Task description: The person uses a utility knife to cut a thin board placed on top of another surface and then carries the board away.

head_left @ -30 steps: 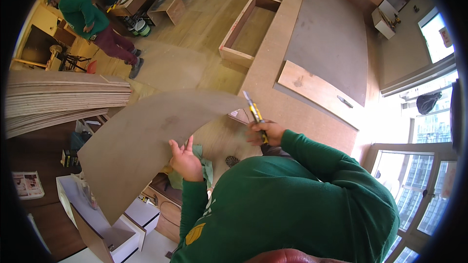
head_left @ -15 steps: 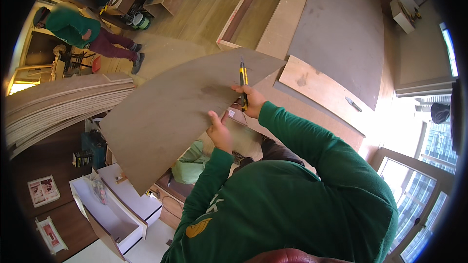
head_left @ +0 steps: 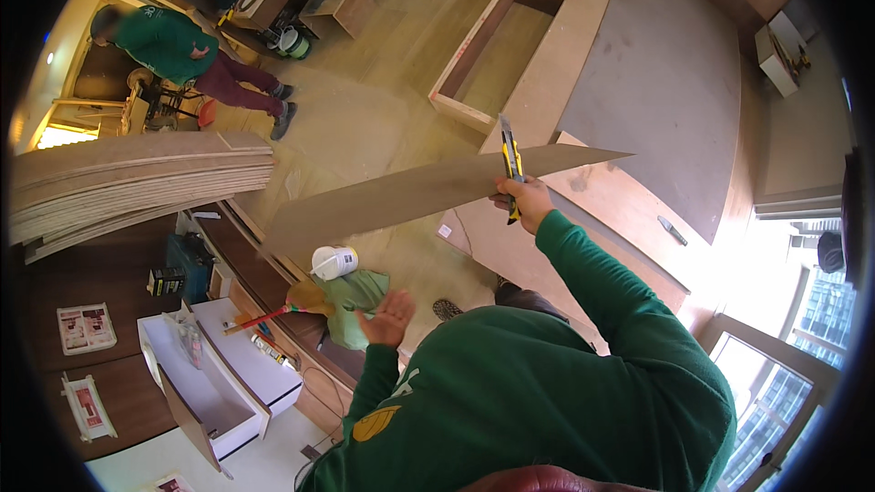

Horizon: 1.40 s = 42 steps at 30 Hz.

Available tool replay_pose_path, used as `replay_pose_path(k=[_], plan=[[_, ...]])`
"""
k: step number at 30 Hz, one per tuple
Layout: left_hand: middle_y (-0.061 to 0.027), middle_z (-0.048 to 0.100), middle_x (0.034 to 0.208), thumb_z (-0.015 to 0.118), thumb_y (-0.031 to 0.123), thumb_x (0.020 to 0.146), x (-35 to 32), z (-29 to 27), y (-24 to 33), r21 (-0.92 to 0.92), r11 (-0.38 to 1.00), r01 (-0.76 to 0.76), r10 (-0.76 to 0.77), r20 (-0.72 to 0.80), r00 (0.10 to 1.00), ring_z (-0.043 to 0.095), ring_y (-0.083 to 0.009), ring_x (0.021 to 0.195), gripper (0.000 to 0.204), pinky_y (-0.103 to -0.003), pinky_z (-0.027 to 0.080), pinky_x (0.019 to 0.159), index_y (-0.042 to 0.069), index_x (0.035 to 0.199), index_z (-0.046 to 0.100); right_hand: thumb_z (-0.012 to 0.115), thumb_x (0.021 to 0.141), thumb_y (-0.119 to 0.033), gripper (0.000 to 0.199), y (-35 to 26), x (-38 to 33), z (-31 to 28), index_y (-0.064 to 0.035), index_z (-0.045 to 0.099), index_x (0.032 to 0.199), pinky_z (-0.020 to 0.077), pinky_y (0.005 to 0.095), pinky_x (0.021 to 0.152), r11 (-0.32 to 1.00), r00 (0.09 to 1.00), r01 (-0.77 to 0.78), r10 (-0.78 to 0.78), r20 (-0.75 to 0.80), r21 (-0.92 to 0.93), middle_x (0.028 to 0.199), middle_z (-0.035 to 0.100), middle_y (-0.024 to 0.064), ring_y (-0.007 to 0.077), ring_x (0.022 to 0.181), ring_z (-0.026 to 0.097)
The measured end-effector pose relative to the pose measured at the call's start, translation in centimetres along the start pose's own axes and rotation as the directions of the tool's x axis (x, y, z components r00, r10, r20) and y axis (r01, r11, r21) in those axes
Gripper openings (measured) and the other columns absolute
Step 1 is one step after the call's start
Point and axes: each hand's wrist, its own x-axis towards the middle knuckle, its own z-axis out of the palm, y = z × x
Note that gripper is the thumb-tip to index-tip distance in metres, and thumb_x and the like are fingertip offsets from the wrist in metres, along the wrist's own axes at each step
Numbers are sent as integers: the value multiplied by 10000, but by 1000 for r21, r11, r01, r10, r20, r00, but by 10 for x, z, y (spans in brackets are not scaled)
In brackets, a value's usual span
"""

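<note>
Two hands well apart. Right hand (head_left: pixel 523 200) raised, clamped on yellow-and-black utility knife (head_left: pixel 509 167) and on upper edge of thin brown board sheet (head_left: pixel 410 196), held edge-on above floor. Left hand (head_left: pixel 390 317) open, palm up, empty, near white tub (head_left: pixel 334 261) and green cloth (head_left: pixel 357 296). White open drawer (head_left: pixel 196 383) lower left; red-and-white printed leaflets (head_left: pixel 86 328) on dark surface beside stacked plywood sheets (head_left: pixel 137 178).

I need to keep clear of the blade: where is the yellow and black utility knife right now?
In the head view, right of centre, the yellow and black utility knife points upward in the right hand, pressed against the thin brown sheet.
</note>
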Motion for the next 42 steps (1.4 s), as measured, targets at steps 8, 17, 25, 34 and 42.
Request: replay_pose_path(k=[8, 17, 25, 34, 42], plan=[[-280, 513, 1398, 390, 949, 735, 11, 37, 97, 211, 921, -328, 348, -62, 936, 513, -447, 1273, 1230, -605, 394, 1065, -56, 1445, 393, 718, 812, -83, 152, -21, -7, -31, -5, 631, 910, 547, 317, 611, 978, 999, 14, -22, -39, -208, 807, 679, 100, 212, 689, 695], [-224, 584, 1344, 475, 790, 836, 86, 98, 139, 335, 939, 77, -122, 118, 985, 574, -363, 1224, 973, -524, 455, 1037, -31, 1356, 524, 740, 769, -77, 154, -23, -12, -44, -6, 650, 872, 493, 282, 563, 949, 984, 94, -134, -116, -301, 745, 660, 76, 162, 619, 635], [-175, 640, 1257, 699, 207, 878, 154, 97, 222, 718, 667, 199, -211, -74, 975, 622, -329, 1155, 548, -457, 487, 1027, -3, 1355, 529, 720, 744, -13, 292, -23, 45, -3, 33, 646, 1023, 519, 294, 610, 916, 977, 102, -165, -133, -389, 856, 651, 70, 162, 688, 620], [-70, 565, 1380, 585, 31, 952, 271, 155, 270, 487, 866, 114, -230, 187, 955, 541, -282, 1269, 504, -453, 435, 1083, 110, 1433, 456, 662, 777, 9, 237, -83, 196, 97, 30, 678, 1013, 545, 337, 650, 969, 928, 228, -247, -280, -99, 883, 663, 83, 197, 718, 632], [-46, 660, 1235, 603, 108, 976, 367, 278, 244, 504, 847, 171, -391, 371, 842, 664, -222, 1078, 337, -382, 584, 836, 118, 1309, 550, 664, 852, -28, 213, -219, 261, 149, 33, 610, 1049, 569, 345, 611, 895, 862, 442, -404, -305, 65, 919, 652, 107, 241, 704, 655]])
